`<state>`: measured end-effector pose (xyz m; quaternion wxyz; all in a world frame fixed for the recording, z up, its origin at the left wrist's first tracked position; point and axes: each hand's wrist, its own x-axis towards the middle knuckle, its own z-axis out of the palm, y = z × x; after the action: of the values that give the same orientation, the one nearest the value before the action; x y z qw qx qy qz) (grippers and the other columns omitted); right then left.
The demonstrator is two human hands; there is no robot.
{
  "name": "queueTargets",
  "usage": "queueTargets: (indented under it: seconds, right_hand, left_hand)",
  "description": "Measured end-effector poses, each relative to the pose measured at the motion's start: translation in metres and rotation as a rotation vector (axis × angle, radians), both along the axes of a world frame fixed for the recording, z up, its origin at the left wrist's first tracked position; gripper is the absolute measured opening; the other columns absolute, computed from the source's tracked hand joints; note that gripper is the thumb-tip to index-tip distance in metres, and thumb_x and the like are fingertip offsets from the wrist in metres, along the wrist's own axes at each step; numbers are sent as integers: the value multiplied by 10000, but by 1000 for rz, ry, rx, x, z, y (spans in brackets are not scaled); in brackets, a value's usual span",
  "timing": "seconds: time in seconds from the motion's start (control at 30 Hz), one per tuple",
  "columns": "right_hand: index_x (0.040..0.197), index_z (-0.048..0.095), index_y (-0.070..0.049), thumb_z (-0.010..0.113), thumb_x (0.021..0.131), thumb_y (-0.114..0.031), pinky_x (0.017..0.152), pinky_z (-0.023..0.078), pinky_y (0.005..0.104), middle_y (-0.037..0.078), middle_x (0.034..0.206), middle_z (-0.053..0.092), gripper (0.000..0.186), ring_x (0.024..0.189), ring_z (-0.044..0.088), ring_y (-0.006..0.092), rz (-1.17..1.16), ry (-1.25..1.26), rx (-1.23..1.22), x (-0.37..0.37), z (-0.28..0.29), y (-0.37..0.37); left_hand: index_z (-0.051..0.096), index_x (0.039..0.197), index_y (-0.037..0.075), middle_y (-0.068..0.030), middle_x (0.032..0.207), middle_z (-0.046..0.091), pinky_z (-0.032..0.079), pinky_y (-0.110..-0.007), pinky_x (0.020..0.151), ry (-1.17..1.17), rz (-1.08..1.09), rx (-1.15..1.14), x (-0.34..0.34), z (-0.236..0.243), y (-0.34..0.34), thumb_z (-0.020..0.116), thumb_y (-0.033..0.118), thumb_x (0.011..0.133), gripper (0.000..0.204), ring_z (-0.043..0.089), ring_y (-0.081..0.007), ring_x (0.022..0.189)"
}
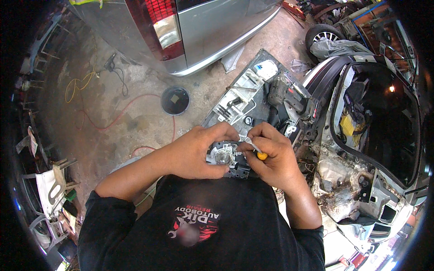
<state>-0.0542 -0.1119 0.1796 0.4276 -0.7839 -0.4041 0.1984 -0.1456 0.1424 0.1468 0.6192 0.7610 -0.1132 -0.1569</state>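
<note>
A dark housing with a round clear lens (223, 156) and a metal bracket is held close in front of my body. My left hand (201, 151) grips it from the left, its thumb along the lower edge and fingers curled over the top. My right hand (271, 158) is closed around a small tool with a yellow handle (262, 156), possibly a screwdriver, at the housing's right side. A small pale piece (247, 140) shows between the right fingers; I cannot make out what it is.
A board (212, 118) beyond my hands holds white parts and a cordless power tool (288, 97). A grey vehicle's rear (212, 31) stands ahead, a partly stripped car body (334, 90) at right. A bucket (175, 100), red hose (104, 128) and yellow cord (79, 86) lie on the floor.
</note>
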Motion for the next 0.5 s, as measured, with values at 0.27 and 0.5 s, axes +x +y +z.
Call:
queueTargets:
  seconds: [0.27,0.5]
  right_hand:
    - [1100,749,-52,852,826,30,830,587,416,145,1099,682,305,952,732,333,-36,23,17,-2,5,1]
    - [1079,723,-40,864,835,9,840,584,433,145,1079,694,286,965,733,359,-44,-24,-9,-1,-1,-3]
  left_hand:
    - [624,1350,46,-215,1264,789,593,-455,1059,-53,19,-21,0,0,-3,875,178,836,586,777,-389,1228]
    - [650,1270,64,-183,1202,787,592,-462,1004,25,-16,52,1,9,-2,864,161,846,485,778,-395,1180]
